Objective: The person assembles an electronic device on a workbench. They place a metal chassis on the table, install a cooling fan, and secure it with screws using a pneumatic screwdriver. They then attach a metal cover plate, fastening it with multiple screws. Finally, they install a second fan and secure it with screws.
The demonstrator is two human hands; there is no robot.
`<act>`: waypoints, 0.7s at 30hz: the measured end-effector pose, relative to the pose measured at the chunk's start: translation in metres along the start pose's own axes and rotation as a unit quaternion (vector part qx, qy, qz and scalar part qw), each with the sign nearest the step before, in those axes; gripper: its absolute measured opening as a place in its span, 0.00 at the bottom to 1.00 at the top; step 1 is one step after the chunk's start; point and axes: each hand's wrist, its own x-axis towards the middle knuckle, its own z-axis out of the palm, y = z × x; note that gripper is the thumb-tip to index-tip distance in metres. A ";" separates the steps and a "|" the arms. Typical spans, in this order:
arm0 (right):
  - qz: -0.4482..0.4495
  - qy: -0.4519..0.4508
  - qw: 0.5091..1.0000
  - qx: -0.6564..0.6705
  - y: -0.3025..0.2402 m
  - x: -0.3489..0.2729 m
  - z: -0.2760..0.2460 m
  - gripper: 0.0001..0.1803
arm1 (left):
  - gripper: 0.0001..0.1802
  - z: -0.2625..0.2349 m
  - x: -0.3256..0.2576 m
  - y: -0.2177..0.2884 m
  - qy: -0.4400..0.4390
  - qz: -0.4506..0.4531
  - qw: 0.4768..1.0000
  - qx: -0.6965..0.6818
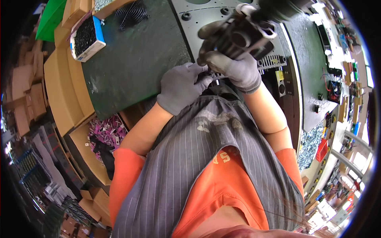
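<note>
Left hand [180, 87] fingers [201, 81] pinch together at the near edge of the grey metal chassis [274, 60]; right hand [234, 67] fingers are clamped around a black power screwdriver [246, 37] just above. Best to keep the tool upright and the 2 hands close. Beyond lies the dark green tabletop [135, 63], with a box of black screws [86, 37] far left.

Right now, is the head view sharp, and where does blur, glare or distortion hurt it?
Head view: both gloved hands, left hand and right hand, are fairly sharp; the dark tool above them is motion-blurred; the bench edge bows from the fisheye; the lower right rim is washed out by glare.
</note>
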 end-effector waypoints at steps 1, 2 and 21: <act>0.000 0.000 1.000 -0.017 -0.006 0.002 0.001 0.24 | 0.17 0.000 0.000 0.000 -0.004 -0.003 1.000 0.006; -0.036 -0.003 0.999 -0.003 -0.002 -0.001 -0.002 0.24 | 0.17 -0.001 0.001 0.000 -0.008 -0.006 1.000 0.012; -0.223 -0.016 0.952 0.209 -0.017 -0.034 -0.044 0.24 | 0.19 -0.179 0.167 -0.133 0.128 -0.194 0.911 -0.341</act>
